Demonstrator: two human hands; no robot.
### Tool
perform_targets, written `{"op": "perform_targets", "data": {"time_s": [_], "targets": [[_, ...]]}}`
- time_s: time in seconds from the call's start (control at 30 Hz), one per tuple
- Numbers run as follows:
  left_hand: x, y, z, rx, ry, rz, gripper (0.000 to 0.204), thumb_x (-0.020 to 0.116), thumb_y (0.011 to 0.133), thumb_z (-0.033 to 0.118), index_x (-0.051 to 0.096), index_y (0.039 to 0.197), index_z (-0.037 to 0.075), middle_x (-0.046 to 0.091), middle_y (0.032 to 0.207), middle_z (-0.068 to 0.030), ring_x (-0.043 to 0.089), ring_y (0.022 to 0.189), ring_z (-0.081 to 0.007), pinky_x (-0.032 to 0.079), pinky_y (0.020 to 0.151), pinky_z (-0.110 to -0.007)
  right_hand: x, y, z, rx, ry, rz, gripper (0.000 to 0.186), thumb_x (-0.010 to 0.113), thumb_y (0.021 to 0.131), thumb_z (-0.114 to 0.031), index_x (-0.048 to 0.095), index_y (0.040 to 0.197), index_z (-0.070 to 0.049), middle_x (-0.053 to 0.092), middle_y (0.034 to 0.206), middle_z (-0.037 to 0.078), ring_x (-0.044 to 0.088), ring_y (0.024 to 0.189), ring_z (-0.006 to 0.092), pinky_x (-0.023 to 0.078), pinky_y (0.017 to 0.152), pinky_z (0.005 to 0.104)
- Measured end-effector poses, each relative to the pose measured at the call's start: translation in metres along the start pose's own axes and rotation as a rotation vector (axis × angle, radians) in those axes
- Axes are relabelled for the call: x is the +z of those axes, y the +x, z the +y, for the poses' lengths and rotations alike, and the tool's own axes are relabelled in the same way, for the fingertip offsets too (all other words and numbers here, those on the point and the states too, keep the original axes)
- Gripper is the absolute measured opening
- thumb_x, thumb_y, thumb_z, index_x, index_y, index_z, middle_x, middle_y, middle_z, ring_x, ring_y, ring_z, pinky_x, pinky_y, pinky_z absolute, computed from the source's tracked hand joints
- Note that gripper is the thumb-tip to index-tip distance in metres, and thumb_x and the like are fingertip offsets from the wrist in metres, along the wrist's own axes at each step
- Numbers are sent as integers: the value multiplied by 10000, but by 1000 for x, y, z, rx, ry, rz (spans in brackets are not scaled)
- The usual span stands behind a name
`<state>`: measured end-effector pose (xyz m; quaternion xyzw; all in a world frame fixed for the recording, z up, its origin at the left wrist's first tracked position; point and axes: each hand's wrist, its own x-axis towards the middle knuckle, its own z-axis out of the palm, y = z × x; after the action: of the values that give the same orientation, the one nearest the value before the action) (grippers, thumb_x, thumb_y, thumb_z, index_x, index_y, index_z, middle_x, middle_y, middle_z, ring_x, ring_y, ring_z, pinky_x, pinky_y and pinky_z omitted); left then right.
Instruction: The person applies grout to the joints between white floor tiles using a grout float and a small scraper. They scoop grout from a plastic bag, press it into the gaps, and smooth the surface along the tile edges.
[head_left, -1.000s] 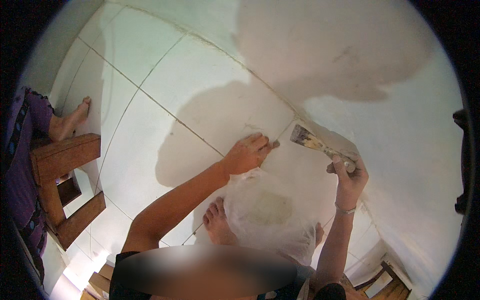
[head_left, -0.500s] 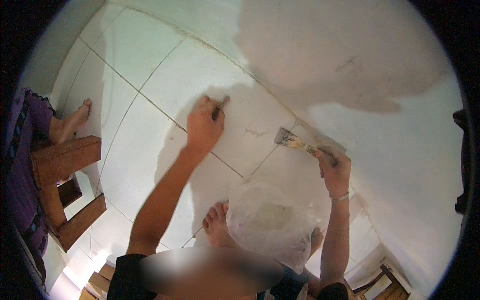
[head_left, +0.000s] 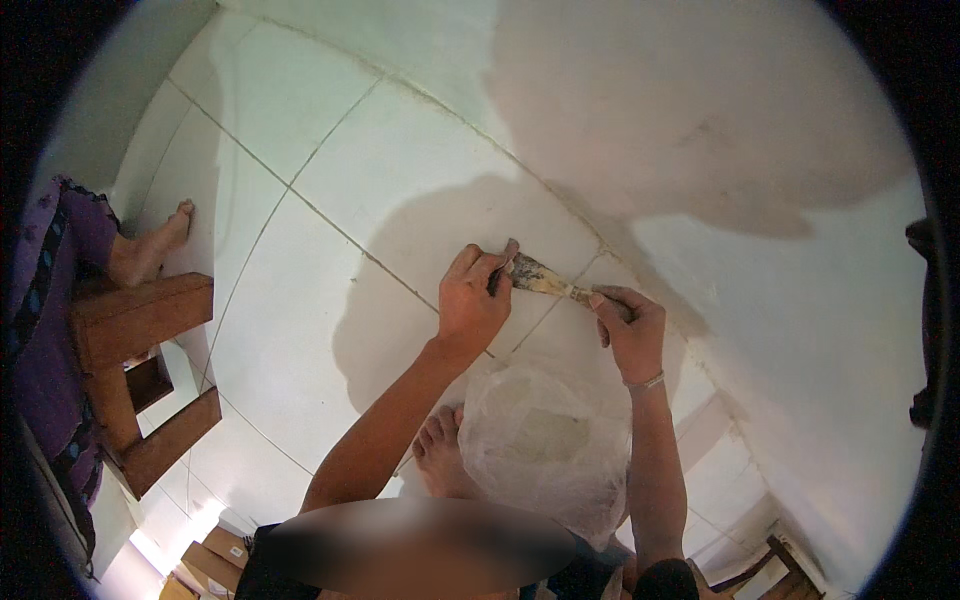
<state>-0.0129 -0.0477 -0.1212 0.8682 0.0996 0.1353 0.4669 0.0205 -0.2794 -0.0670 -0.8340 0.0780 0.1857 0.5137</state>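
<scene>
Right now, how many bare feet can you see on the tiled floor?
2. The person's own foot lies beside the plastic bag; another person's foot rests at the left above the wooden stool. Others may be hidden under the bag.

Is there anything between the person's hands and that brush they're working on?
Nothing visible. The right hand grips the handle of the paintbrush directly, and the left hand has its fingers right on the bristle end. The clear plastic bag sits lower, toward the person, not between hands and brush.

I'm in a home rm under repair: white tiled floor [head_left: 300, 330], patchy plastered wall [head_left: 700, 130], wooden stool [head_left: 140, 330], another barefoot person [head_left: 150, 245] sitting nearby.
</scene>
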Motion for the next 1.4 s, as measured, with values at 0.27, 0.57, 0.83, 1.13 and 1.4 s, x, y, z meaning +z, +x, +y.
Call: {"op": "perform_targets", "data": {"time_s": [0.27,0.57,0.83,1.13,1.4], "targets": [[-45,15,66,161,-68,10,208,751,807,-66,738,1000,10,586,822,-100,620,697,-232,527,615,-350,-22,-19,-19,-125,402,-21,179,745,976,-76,751,1052,86,663,703,55,556,552,104,442,465,270],[-130,-1,177,526,-207,-277,299,766,740,-87,767,1023,11,621,803,-91,616,672,-214,501,558,-344,-138,-122,-115,-319,132,-32,213,781,911,-62,756,1077,69,725,812,96,671,676,157,532,589,285],[-144,-33,167,245,-326,-546,200,818,756,-62,760,930,19,685,835,-88,657,698,-218,512,574,-335,-119,-169,-88,-494,-410,-376,412,836,824,-47,742,1220,-112,760,1093,138,754,896,324,619,752,400],[-117,20,65,55,-10,-108,174,770,885,-62,745,1045,5,727,1001,-115,678,840,-178,538,664,-304,-222,-184,-123,-36,-477,-72,199,786,845,69,792,1025,-16,769,982,110,735,799,150,598,676,275],[-52,49,-46,50,476,-129,189,669,993,31,746,1166,29,702,1042,-151,654,872,-297,554,796,-396,-359,-259,-96,207,-422,501,102,726,973,-50,720,1007,46,706,788,61,654,646,112,552,599,260]]}}
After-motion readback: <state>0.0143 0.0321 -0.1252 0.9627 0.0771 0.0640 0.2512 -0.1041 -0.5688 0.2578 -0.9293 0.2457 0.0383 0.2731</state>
